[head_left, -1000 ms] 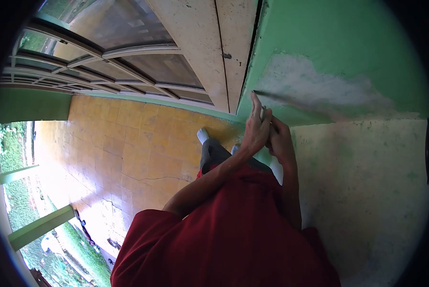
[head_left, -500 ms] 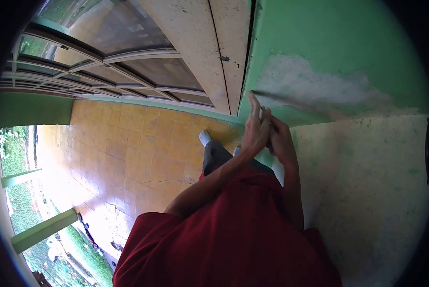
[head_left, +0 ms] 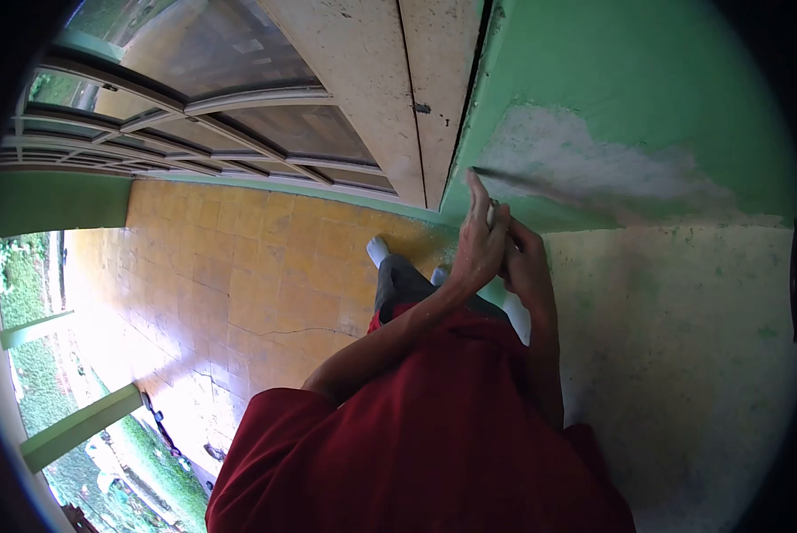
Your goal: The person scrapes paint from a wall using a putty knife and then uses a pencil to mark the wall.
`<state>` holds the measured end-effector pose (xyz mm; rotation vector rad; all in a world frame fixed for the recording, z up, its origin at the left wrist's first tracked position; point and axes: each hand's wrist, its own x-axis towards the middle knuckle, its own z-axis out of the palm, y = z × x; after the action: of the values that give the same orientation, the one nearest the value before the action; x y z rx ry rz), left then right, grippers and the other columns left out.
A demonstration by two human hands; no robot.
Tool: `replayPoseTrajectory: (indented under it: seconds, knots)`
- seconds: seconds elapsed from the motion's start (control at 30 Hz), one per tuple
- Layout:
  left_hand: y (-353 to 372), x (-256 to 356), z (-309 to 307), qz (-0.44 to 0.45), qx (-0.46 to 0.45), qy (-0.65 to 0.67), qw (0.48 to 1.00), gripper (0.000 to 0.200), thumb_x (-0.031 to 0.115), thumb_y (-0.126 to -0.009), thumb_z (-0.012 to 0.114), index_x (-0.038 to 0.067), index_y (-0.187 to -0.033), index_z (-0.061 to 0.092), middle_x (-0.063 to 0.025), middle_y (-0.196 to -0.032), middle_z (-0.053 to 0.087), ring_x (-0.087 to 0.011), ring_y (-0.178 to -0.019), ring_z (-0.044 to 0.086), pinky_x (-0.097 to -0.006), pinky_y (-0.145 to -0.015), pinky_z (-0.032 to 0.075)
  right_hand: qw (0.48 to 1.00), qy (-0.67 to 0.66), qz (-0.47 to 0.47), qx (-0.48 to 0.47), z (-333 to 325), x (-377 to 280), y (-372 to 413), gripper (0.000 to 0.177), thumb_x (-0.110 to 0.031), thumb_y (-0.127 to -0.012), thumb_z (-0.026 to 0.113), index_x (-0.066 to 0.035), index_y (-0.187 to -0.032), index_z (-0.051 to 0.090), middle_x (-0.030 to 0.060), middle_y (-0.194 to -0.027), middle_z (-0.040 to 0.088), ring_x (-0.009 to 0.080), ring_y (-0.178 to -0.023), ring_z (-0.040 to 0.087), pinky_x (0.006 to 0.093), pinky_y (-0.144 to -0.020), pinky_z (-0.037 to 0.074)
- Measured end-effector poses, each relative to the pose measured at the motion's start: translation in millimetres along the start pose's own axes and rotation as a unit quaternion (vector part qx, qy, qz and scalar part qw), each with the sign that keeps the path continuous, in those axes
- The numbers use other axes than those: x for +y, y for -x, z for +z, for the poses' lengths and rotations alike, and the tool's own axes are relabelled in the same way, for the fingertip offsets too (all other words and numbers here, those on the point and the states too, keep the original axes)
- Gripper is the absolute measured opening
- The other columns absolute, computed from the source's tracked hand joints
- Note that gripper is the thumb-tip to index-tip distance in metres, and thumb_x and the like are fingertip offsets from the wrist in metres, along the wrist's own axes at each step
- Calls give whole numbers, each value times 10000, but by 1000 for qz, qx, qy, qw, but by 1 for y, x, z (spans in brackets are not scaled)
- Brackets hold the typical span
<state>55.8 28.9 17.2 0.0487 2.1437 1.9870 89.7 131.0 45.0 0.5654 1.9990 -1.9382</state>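
My left hand (head_left: 480, 242) is raised to the green wall (head_left: 576, 62), its index finger stretched up along the wall surface and its other fingers curled. A small pale piece (head_left: 492, 213) shows between its fingers; I cannot tell what it is. Close against it on the right, my right hand (head_left: 526, 265) is closed, with its fingertips hidden behind the left hand. Just beyond the fingertips lies a bare, whitish patch (head_left: 585, 155) where the green paint is gone, with a dark streak of shadow running across it to the right.
A cream door frame (head_left: 372, 80) with glass panes stands to the left of the hands. Below is a yellow tiled floor (head_left: 212, 266), with my feet near the wall. A pale, worn wall section (head_left: 674, 346) is on the right. Green posts (head_left: 83, 431) and grass lie at far left.
Both hands stay together at nearly the same spot by the wall, shifted very slightly. The view has tilted a little.
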Motion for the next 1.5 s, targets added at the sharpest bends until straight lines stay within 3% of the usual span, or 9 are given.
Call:
replayPoseTrajectory:
  seconds: [0.07, 0.13, 0.37, 0.43, 0.57, 0.77, 0.83, 1.43, 1.5]
  knots:
    - [-4, 4, 0, 1, -33, 2, 999, 705, 194, -1012, 436, -42, -1511, -1, -333, -1555, 99, -469, -1400, 273, -420, -1096, 326, 1000, -5, 3, 17, -1, -10, 1, 327, -138, -987, 470, -68, -1277, 605, 7, -734, 588, 39, -432, 392, 253, -359, 278]
    - [-5, -5, 8, 40, 19, -46, 998, 748, 211, -1010, 466, -13, -1527, -26, -165, -988, 561, -227, -908, 553, -341, -863, 455, 1000, -7, 11, 25, -1, -14, 1, 270, -150, -988, 476, -55, -1194, 623, -48, -619, 493, 22, -426, 365, 227, -368, 247]
    - [-6, -8, 11, 28, 56, -42, 997, 758, 219, -1012, 461, -10, -1525, -47, -158, -965, 559, -212, -888, 546, -350, -827, 462, 1000, 18, -7, -15, -2, -10, -5, 294, -146, -989, 465, -42, -1217, 618, 4, -707, 577, 40, -440, 401, 248, -372, 281]
    - [-6, -2, 5, -2, 22, -2, 1000, 714, 187, -1008, 443, -46, -1508, -10, -343, -1554, 64, -445, -1429, 220, -412, -1113, 306, 999, 18, -26, -11, 3, -9, -4, 280, -154, -992, 459, -33, -1184, 625, -1, -701, 570, 42, -446, 406, 248, -377, 284]
    - [-4, 6, 1, -1, -3, 11, 1000, 715, 183, -1006, 448, -49, -1508, -6, -336, -1558, 52, -433, -1437, 207, -402, -1123, 291, 1000, -21, -7, -7, 1, -3, -9, 285, -154, -991, 463, -42, -1192, 632, -3, -693, 559, 41, -448, 404, 247, -379, 284]
    - [0, -3, 8, 80, -10, -38, 996, 718, 182, -1006, 450, -56, -1506, -7, -327, -1562, 73, -427, -1430, 239, -406, -1108, 311, 1000, -8, 7, 12, -5, -14, 6, 322, -143, -993, 472, -88, -1275, 617, -16, -674, 539, 36, -441, 392, 244, -376, 283]
    - [-4, -8, 14, 75, 29, -52, 995, 742, 196, -1011, 462, -22, -1523, -30, -178, -1034, 548, -232, -928, 544, -336, -867, 444, 1000, 4, 2, 14, -11, -11, -4, 280, -176, -1003, 472, -58, -1202, 628, -53, -629, 494, 21, -433, 361, 225, -376, 251]
    - [-9, 3, -12, 46, 18, -31, 998, 701, 256, -1025, 454, -4, -1532, 48, -124, -893, 554, -157, -825, 520, -326, -723, 455, 998, 51, -11, 23, 7, -12, -5, 326, -154, -977, 508, -18, -1256, 607, 43, -762, 608, 68, -566, 481, 274, -501, 388]
    - [-11, 16, -18, -64, 11, -7, 998, 711, 190, -1014, 455, -29, -1518, 5, -239, -1026, 583, -245, -823, 585, -366, -728, 494, 998, 59, -8, 13, 12, -15, -5, 329, -150, -979, 506, -18, -1264, 603, 46, -767, 611, 69, -562, 478, 273, -499, 386]
